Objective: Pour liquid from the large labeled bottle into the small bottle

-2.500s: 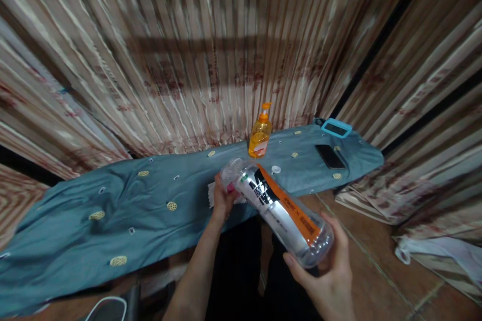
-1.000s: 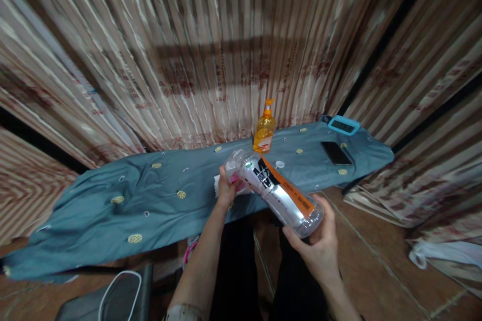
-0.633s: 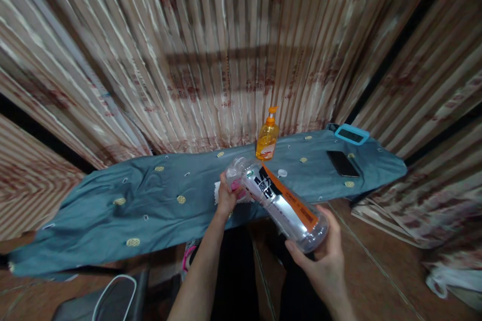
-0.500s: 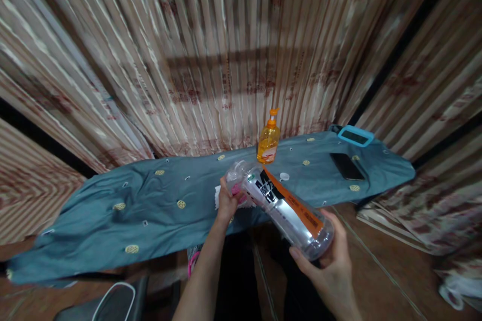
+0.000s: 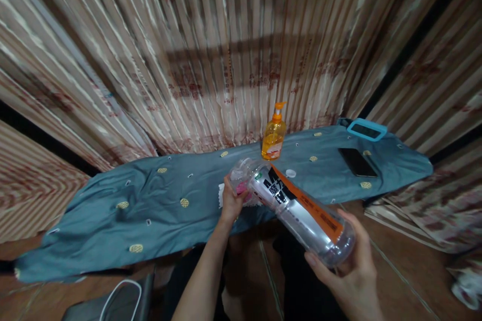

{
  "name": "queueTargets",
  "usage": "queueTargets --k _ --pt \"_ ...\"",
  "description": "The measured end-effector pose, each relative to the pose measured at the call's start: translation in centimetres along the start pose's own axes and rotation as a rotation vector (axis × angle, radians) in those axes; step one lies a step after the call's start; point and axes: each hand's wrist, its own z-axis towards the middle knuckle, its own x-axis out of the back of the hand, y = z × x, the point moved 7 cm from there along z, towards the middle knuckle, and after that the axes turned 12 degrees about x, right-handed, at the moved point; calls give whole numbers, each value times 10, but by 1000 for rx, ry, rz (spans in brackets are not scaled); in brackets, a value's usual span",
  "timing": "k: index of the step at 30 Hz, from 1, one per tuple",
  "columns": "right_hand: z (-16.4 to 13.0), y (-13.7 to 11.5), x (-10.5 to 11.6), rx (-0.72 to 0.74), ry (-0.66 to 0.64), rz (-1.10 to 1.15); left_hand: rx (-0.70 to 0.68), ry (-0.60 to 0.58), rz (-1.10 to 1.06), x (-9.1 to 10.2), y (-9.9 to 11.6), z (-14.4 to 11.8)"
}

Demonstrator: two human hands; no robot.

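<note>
- bottle [image 5: 297, 208] is held tilted in mid-air just in front of the tabletop [image 5: 158, 210], neck end toward it, base toward the camera
- right hand [image 5: 352, 273] cups the base, fingers [image 5: 314, 261] curled up round the clear bottom rim
- left hand [image 5: 231, 201] is at the neck end, fingers closed on something pink [image 5: 241, 189] pressed against the bottle's shoulder
- looks empty, thin clear plastic with a glossy label: judged light, easy to dent, a bit slippery on the sleeve; the stiffer base and neck seem the best places to grip
- small white cap [image 5: 290, 173] lies on the blue cloth just beyond it, orange pump bottle [image 5: 273, 139] stands behind
- black phone [image 5: 357, 162] and a blue-framed device [image 5: 366, 129] lie at the far right end
- hard to make out: what the pink item is, whether the mouth is open, the white rag-like patch [image 5: 221, 194] under the left hand
- right wrist is cut off by the frame
</note>
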Motion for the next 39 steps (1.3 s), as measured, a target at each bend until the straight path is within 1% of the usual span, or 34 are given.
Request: queueTargets --k 4,8,13,15,20,22,25,30,33,36,39 --pt "-1 -5 0 -24 10 -35 2 -20 -6 0 1 1" --pt "-3 -9 1 -85 16 -66 -18 -17 10 0 4 -1" --pt "-2 -11 6 55 -10 -174 -57 -55 5 -3 8 -5" --pt "-2 -8 10 67 2 -209 -60 -70 13 -4 8 -5" --pt "0 -12 11 117 -40 -273 -69 -118 4 -2 7 -6" --pt "2 -12 14 65 7 -246 -66 -123 -6 -1 5 -6" --pt "3 -5 15 -97 73 -177 -46 -119 -10 0 2 -6" --pt "-6 21 5 -309 74 -12 -19 -110 -5 -2 0 -7" --pt "-11 35 3 -389 76 77 -31 -108 -17 -1 4 -8" --pt "-12 35 4 -426 87 121 11 -117 -21 2 8 -6" --pt "-13 24 5 -453 89 143 91 -152 31 4 9 -3"
